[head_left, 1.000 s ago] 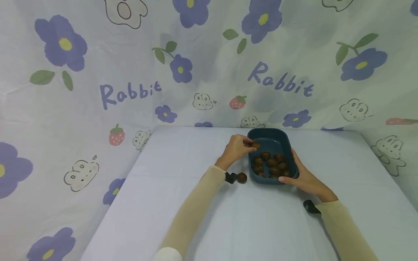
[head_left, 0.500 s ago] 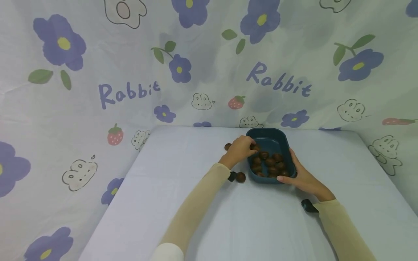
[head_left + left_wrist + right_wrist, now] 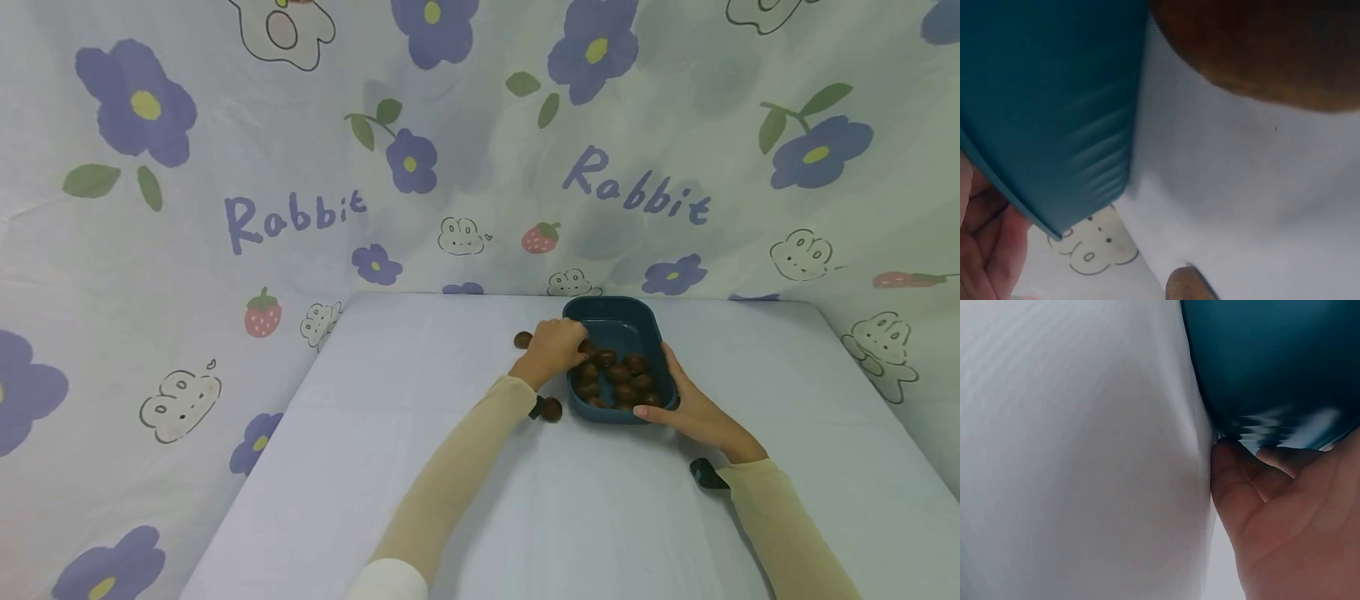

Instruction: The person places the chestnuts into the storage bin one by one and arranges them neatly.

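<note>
A dark teal box (image 3: 618,417) stands on the table with several brown chestnuts (image 3: 619,373) inside, mostly in its near half. At the box's left rim is my left hand (image 3: 553,350), its fingers bent over the edge and pinching a chestnut (image 3: 588,347) low inside. In the left wrist view, fingers (image 3: 1004,250) show beside the teal rim. My right hand (image 3: 701,410) grips the near right corner of the box, thumb on the near rim, fingers along the outer right side. The right wrist view shows fingertips (image 3: 1227,453) under the teal wall.
Two loose chestnuts lie on the white table (image 3: 435,417) left of the box: one (image 3: 551,409) by the left wrist, another (image 3: 522,339) behind the left hand. A printed cloth (image 3: 465,125) hangs behind and to the sides of the table.
My left hand, with the chestnut, has moved slightly right and lower at the box's left rim. The chestnut behind it has come into view. My right hand stays on the box.
</note>
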A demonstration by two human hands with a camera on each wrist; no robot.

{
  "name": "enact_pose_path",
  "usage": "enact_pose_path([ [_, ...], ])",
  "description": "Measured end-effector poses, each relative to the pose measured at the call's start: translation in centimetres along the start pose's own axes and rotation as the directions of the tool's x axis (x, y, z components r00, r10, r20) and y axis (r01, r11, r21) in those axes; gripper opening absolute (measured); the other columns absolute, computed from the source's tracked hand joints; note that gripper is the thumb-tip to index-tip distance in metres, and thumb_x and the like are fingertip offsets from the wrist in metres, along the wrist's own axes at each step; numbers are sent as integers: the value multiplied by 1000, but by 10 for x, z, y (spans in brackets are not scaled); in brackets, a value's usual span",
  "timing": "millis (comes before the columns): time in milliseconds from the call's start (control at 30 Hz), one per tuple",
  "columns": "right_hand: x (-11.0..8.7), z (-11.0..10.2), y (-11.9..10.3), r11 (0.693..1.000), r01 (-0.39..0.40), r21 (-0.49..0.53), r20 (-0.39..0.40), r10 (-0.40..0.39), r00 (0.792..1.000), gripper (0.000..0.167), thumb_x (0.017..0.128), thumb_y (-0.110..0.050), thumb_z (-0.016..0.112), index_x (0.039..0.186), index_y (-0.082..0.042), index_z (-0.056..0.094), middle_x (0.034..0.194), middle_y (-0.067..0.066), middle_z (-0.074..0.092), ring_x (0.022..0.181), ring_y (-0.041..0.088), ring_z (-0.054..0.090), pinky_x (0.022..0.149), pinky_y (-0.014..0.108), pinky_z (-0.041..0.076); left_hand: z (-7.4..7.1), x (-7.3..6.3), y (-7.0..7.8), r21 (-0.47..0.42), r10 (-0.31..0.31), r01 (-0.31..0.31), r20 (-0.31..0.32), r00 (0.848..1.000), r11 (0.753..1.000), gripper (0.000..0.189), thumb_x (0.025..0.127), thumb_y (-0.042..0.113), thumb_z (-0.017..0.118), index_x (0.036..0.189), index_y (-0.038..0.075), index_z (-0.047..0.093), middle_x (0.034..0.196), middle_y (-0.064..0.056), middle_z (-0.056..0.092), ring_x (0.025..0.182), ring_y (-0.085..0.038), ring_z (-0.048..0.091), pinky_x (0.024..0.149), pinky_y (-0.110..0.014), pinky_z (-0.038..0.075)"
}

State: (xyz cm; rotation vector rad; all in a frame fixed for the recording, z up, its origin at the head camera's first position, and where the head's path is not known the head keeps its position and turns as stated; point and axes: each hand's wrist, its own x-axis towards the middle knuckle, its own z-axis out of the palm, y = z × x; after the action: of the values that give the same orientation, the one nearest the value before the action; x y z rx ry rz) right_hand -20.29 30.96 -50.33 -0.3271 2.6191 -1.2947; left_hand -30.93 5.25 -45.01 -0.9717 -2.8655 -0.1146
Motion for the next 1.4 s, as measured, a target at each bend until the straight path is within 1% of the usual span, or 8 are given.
enact_pose_path([
  [267, 0, 2, -1, 1000, 5, 12, 11, -5, 1000, 125, 90, -41, 77, 162, -33, -24, 173, 11, -20, 157, 57, -3, 112, 86, 14, 2, 2, 3, 3, -23, 23, 21, 1000, 1000, 19, 92, 37, 79, 101, 21, 80, 96, 4, 79, 84, -16, 72, 74, -36, 59],
  [600, 0, 1, -3, 1000, -7, -2, 15, 7, 1000, 124, 91, -43, 76, 160, -37, -26, 173, 13, -19, 157, 57, -3, 112, 85, 13, 2, 7, 5, 31, -18, 16, 51, 999, 999, 20, 92, 42, 78, 99, 23, 81, 93, 7, 77, 80, -11, 67, 74, -33, 58],
  [833, 0, 2, -3, 1000, -8, 2, 18, 8, 1000, 124, 91, -43, 76, 161, -33, -25, 173, 14, -19, 157, 57, -3, 112, 85, 13, 2, 7, 7, -97, -51, 62, 119, 992, 993, 20, 95, 38, 75, 99, 19, 78, 92, 6, 75, 77, -9, 64, 72, -30, 55],
  [1067, 0, 0, -3, 1000, -11, 0, 11, 11, 1000, 123, 91, -44, 76, 161, -33, -25, 173, 14, -20, 156, 57, -4, 112, 86, 13, 3, 7, 7, -136, -50, 66, 119, 992, 989, 25, 99, 42, 68, 96, 18, 78, 84, 6, 72, 71, -7, 63, 66, -28, 54],
  [1200, 1, 0, -1, 1000, -9, 7, 11, 9, 1000, 123, 91, -44, 76, 161, -33, -25, 173, 13, -21, 157, 57, -5, 111, 86, 12, 3, 6, 6, -131, -40, 53, 103, 994, 990, 24, 101, 38, 67, 102, 18, 79, 91, 5, 75, 76, -8, 66, 68, -29, 56],
  [1267, 1, 0, 0, 1000, -11, 8, 12, 11, 1000, 123, 91, -44, 76, 161, -34, -26, 173, 13, -21, 157, 57, -4, 111, 86, 13, 3, 5, 5, -101, -22, 30, 84, 996, 994, 25, 102, 39, 65, 101, 17, 78, 95, 4, 75, 79, -9, 67, 70, -30, 56],
  [1333, 1, 0, 1, 1000, -9, 7, 11, 9, 1000, 123, 91, -44, 76, 161, -35, -26, 173, 13, -21, 156, 58, -4, 111, 86, 13, 2, 4, 3, -73, 2, 2, 53, 999, 997, 27, 103, 39, 64, 107, 17, 78, 104, 3, 76, 90, -12, 70, 77, -31, 58],
  [1400, 0, -1, 0, 1000, -7, 2, 10, 7, 1000, 123, 91, -44, 76, 161, -35, -26, 173, 13, -21, 156, 59, -4, 111, 86, 13, -1, 1, 1, -96, 13, -12, 18, 1000, 995, 29, 103, 39, 64, 116, 16, 76, 116, 1, 76, 105, -16, 71, 89, -33, 59],
])
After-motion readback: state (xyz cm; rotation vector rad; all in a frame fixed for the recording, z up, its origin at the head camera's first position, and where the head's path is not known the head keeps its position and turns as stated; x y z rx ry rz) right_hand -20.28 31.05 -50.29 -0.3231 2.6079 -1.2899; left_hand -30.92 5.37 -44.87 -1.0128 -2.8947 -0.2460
